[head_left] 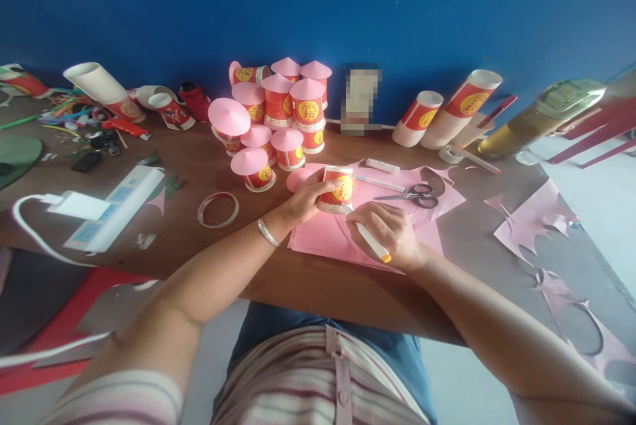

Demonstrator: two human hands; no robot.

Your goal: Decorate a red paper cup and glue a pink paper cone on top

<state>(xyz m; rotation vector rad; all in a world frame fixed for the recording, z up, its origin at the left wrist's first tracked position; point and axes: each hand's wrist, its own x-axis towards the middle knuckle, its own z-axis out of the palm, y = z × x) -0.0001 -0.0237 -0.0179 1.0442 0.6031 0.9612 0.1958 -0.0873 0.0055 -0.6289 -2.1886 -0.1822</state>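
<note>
My left hand is closed around a red paper cup with a yellow emblem, held over a stack of pink paper. In my right hand is a white marker with a yellow end pointing down toward me. The marker's other end is at the cup's lower edge; whether it touches, I cannot tell. Behind my hands on the paper lie scissors, a white pen and a short white stick-shaped item.
Several red cups with pink paper cones stand toward the blue wall. Stacked cups, a tape roll and a bottle are at the right. Paper scraps lie farther right. A power strip and cardboard ring lie left.
</note>
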